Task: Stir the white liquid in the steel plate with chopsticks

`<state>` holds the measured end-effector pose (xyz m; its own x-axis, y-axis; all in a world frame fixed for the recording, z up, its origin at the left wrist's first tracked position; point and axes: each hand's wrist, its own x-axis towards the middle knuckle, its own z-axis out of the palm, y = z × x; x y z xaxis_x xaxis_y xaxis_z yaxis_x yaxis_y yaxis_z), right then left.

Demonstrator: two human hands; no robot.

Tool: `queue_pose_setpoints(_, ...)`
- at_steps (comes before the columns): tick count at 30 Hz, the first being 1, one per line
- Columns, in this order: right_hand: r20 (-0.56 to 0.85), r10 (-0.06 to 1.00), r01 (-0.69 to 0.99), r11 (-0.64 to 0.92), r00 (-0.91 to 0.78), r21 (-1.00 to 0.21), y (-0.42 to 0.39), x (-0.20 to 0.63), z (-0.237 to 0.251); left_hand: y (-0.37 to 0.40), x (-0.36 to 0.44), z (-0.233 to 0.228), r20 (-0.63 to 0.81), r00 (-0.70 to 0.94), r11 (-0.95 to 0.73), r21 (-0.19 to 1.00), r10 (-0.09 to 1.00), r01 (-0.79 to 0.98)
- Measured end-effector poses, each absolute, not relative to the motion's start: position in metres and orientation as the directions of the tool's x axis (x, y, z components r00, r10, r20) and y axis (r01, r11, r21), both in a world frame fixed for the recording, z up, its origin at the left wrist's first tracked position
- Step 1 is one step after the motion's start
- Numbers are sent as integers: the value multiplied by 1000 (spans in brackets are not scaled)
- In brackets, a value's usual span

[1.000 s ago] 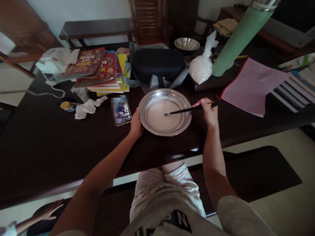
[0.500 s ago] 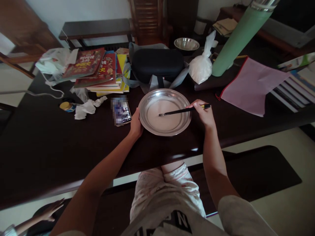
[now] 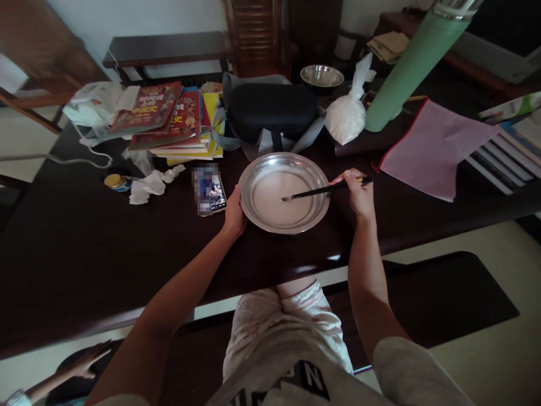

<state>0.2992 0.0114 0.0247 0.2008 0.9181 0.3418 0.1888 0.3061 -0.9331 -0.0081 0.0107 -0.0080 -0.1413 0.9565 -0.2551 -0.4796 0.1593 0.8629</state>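
Observation:
A shiny metal basin point(image 3: 284, 228) stands on the dark table in front of me, holding a pale, milky mixture point(image 3: 270, 194). My left hand point(image 3: 235, 212) is closed on the basin's left rim, its fingers partly hidden beneath the edge. Black chopsticks point(image 3: 315, 192) with gold-marked ends are pinched in my right hand point(image 3: 358, 193), just beyond the right rim. They slant over that rim, and their tips touch the mixture near the middle of the basin. Left of the basin lies a phone point(image 3: 211, 190) with its screen lit, close to my left hand.
Behind the basin sits a black case point(image 3: 270, 110), beside a tied bag of white powder point(image 3: 345, 118) and a tall green bottle point(image 3: 416, 67). Stacked books point(image 3: 156, 113), crumpled tissue point(image 3: 147, 187) and a small jar point(image 3: 117, 182) lie left. Another person's hand point(image 3: 91, 361) shows lower left.
My right hand has shifted to the right, and the chopstick tips have slid rightward through the mixture. My left hand stays on the basin.

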Motion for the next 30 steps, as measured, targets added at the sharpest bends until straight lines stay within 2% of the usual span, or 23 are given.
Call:
queue_pose_setpoints(4, 334, 938, 191, 313, 89, -930, 11, 298, 26, 10, -8, -6, -261, -150, 159, 859, 954, -486)
queue_pose_setpoints(9, 340, 919, 186, 305, 199, -934, 12, 301, 23, 10, -8, -7, -254, -150, 152, 859, 956, -489)
queue_pose_setpoints(14, 335, 939, 177, 319, 71, -931, 12, 301, 21, 10, -9, -8, -241, -145, 141, 858, 960, -495)
queue_pose_setpoints(18, 347, 915, 163, 318, 204, -934, 13, 302, 20, 11, -9, -9, -246, -140, 146, 855, 959, -498)
queue_pose_setpoints(23, 327, 940, 171, 309, 94, -936, 12, 301, 22, 11, -10, -10, -224, -133, 128, 853, 965, -506)
queue_pose_setpoints(28, 349, 916, 150, 324, 199, -934, 12, 302, 22, 12, -9, -10, -234, -133, 136, 850, 963, -509)
queue_pose_setpoints(30, 340, 928, 147, 319, 149, -936, 12, 302, 21, 12, -9, -10, -238, -137, 138, 850, 961, -508)
